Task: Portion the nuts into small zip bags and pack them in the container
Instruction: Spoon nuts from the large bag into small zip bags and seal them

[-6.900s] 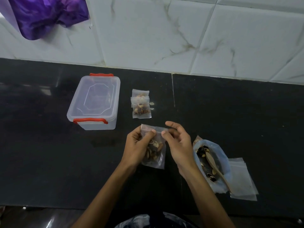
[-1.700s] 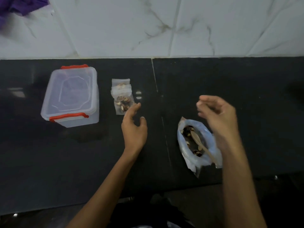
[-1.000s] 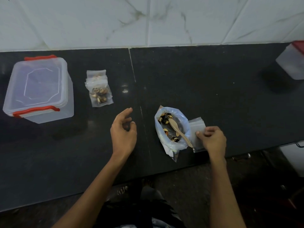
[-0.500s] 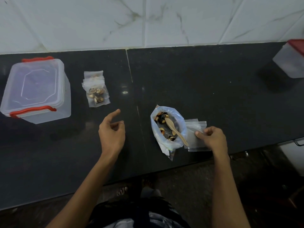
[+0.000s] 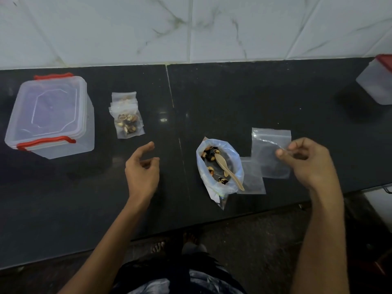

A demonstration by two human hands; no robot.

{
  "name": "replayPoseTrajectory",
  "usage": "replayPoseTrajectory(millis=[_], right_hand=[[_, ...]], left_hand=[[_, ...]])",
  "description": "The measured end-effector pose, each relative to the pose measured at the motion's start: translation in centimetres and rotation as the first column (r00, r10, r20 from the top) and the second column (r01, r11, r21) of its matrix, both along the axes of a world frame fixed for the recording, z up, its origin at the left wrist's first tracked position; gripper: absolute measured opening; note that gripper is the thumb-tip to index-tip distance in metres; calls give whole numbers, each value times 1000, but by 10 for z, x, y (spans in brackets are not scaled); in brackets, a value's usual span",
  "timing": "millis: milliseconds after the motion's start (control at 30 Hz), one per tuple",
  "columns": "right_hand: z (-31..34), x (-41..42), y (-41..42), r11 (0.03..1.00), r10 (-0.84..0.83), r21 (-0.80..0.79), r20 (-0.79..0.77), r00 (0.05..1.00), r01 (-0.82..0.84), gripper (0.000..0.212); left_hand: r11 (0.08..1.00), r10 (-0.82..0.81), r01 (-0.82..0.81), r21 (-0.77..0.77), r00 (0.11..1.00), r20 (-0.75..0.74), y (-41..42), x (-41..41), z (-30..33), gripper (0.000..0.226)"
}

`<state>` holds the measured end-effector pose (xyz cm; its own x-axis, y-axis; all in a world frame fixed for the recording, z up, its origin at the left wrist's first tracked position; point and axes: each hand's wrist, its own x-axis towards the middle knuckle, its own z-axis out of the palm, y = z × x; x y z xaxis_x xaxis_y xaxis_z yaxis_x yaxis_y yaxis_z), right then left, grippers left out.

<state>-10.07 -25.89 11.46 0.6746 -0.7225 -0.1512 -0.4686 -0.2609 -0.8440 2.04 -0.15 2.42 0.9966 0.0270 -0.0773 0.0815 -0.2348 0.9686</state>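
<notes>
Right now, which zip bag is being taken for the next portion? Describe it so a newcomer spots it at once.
On the dark counter, find the open bag of nuts with its spoon. Just right of it, the right hand pinches an empty zip bag. Unlike the filled bags beside the container, it holds nothing.

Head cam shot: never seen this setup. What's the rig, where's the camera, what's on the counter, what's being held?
There is no machine here: a person works with bare hands, and one wide-angle camera on their head looks forward and down.

On the black counter stand a lidded clear container with red clips, a small pile of filled zip bags, and an open bag of nuts with a wooden spoon in it. Spare empty bags lie beside that. Another box sits at the far right edge.

The right hand pinches one empty zip bag. The left hand hovers, loosely curled, holding nothing.
</notes>
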Motion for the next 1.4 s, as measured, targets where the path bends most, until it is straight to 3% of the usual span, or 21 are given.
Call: replayPoseTrajectory(millis=[233,400,567,667,867,1033,1133,1233,1300,1400], right_hand=[[-11,56,70,952,291,86,51,955,-295,19],[-38,89,114,877,463,143,8,886,-459,19],[-48,107,123,831,550,164,-103,829,-531,29],[-44,117,123,818,574,80,-60,817,-570,42],[-43,126,127,663,748,82,-101,656,-744,17],[-51,132,130,668,744,119,-134,655,-735,37],[-54,133,134,657,753,182,-106,649,-732,30],[-57,132,135,710,696,207,-67,715,-673,20],[-57,133,135,756,638,199,-15,770,-623,14],[-56,135,138,832,504,236,56,862,-502,9]], left_hand=[[988,-24,17,-153,999,-39,7,5,13,16],[914,-309,222,-339,923,-229,17,10,26,34],[943,-310,257,-214,911,-272,34,20,26,43],[925,-378,352,-147,894,-239,46,27,28,50],[910,-415,408,-80,889,-191,52,37,31,57],[901,-433,426,-78,889,-150,53,43,32,47],[894,-447,440,-80,885,-133,53,46,28,48],[913,-409,404,-61,904,-127,51,51,23,47],[954,-300,301,0,951,-71,49,52,19,43],[1000,-27,24,18,991,129,45,51,16,21]])
